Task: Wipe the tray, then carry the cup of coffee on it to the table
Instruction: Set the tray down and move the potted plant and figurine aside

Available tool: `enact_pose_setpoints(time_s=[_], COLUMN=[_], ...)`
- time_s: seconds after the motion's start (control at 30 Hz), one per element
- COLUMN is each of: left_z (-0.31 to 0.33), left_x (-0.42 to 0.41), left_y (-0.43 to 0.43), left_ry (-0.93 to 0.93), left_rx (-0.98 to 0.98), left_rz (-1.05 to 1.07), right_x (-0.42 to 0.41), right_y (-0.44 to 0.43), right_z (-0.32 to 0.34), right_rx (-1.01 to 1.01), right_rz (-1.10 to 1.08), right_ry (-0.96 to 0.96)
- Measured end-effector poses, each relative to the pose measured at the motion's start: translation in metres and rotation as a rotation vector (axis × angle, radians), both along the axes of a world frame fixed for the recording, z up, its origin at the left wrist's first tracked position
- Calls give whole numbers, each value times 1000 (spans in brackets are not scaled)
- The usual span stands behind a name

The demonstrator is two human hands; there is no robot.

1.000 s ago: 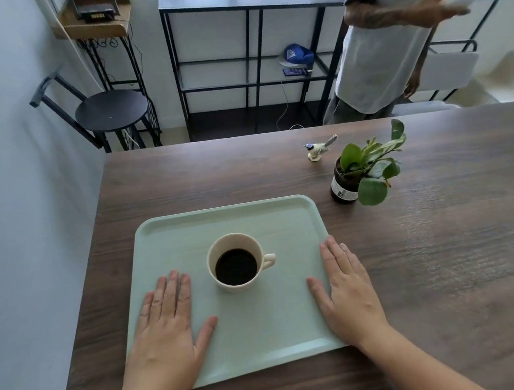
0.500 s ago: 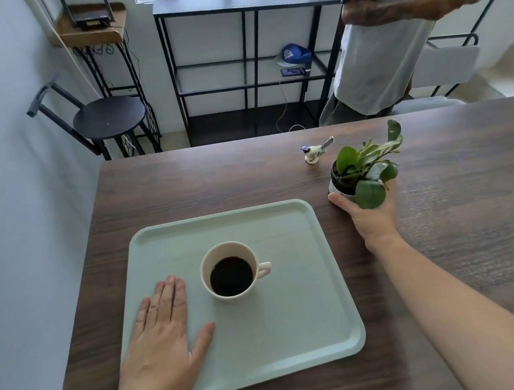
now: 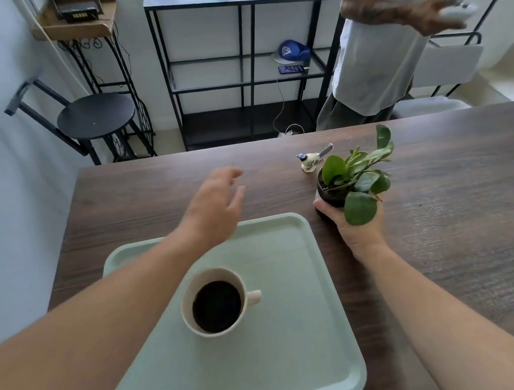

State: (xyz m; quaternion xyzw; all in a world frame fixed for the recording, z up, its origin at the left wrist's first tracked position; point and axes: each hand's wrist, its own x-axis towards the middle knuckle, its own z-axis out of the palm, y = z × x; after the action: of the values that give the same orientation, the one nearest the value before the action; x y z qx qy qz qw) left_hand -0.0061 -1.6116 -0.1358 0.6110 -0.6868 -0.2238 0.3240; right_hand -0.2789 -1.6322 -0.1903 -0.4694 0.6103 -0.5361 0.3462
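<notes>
A pale green tray (image 3: pixel 299 350) lies on the dark wooden table (image 3: pixel 458 204) in front of me. On it stands a cream cup (image 3: pixel 214 302) full of black coffee, handle pointing right. My left hand (image 3: pixel 215 206) hovers above the tray's far edge, fingers spread, holding nothing; its forearm crosses the tray's left half. My right hand (image 3: pixel 358 225) is wrapped around the dark pot of a small green plant (image 3: pixel 356 180) just right of the tray's far corner.
A small ceramic bird (image 3: pixel 312 159) stands behind the plant. Beyond the table's far edge a person in a white shirt (image 3: pixel 377 52) stands by a black shelf unit (image 3: pixel 244 68). A black stool (image 3: pixel 96 117) is at the far left, beside the wall.
My right hand left the tray and took hold of the plant pot. My left hand lifted off the tray and reached forward over its far edge.
</notes>
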Motion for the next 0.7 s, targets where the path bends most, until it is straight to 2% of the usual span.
enact_pose_setpoints(time_s=[0.13, 0.3, 0.47, 0.57, 0.7], left_z=[-3, -9, -20, -28, -30], left_x=[-69, -120, -132, -131, -121], left_y=[-66, -122, -152, -153, -143], left_ry=[-114, -197, -295, -342, -276], left_rx=[66, 130, 194, 129, 74], left_rz=[-134, -209, -299, -304, -267], right_x=[2, -2, -1, 0, 3], right_y=[-1, -6, -7, -6, -5], right_z=[-11, -19, -21, -22, -16], right_rx=[-37, -56, -78, -83, -66], right_rz=[-16, -26, -1, 12, 33], right_ry=[61, 29, 61, 89, 106])
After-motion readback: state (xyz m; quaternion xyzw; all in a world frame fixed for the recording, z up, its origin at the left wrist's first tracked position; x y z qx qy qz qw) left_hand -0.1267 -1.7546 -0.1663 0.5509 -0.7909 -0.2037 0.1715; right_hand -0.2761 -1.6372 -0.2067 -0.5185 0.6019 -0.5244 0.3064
